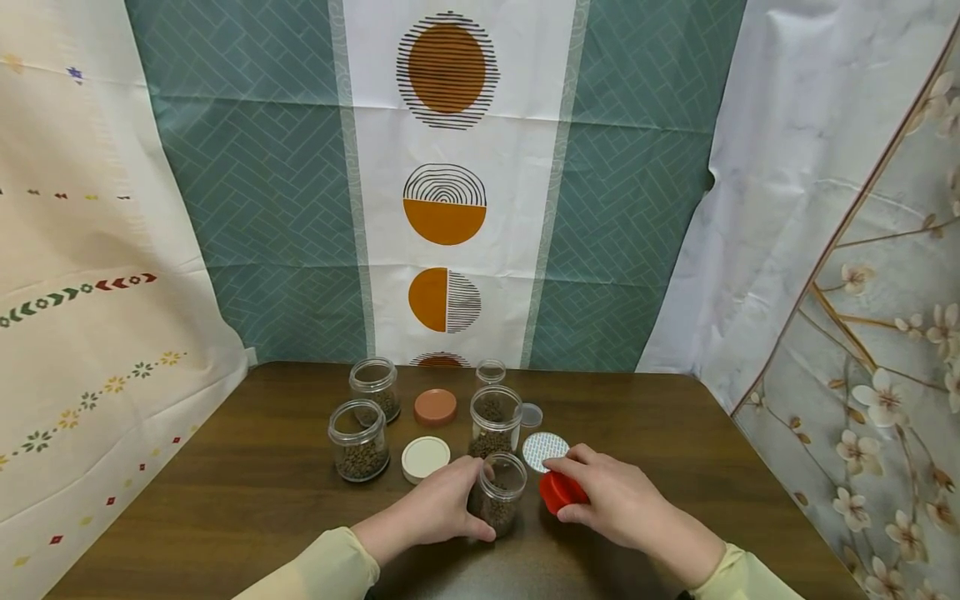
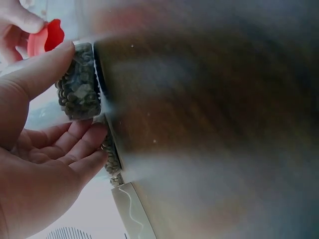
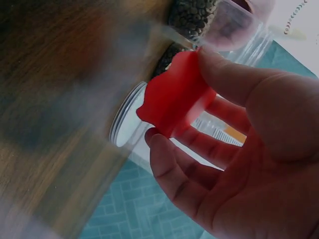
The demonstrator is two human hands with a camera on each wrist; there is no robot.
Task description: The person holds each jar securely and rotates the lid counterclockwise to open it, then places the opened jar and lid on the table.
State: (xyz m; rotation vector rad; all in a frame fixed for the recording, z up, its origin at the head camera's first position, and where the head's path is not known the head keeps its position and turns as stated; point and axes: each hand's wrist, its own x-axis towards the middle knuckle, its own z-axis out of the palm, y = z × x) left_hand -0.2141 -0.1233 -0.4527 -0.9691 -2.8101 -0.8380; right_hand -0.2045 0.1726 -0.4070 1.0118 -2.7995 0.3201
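Note:
My left hand holds a clear open-topped jar at the front of the table, thumb on its near side. Small dark bean-like pieces fill part of the jar in the left wrist view. Just right of it, my right hand pinches a red piece with a wavy edge between thumb and fingers. That red piece is apart from the jar, and its exact kind is unclear. Behind the held jar stands a taller clear jar, and a round white patterned lid lies beyond the right hand.
Two open jars of similar pieces stand at left, one nearer and one farther. Between them and the middle lie a cream lid and a terracotta lid. A small clear container and a small translucent lid are at the back.

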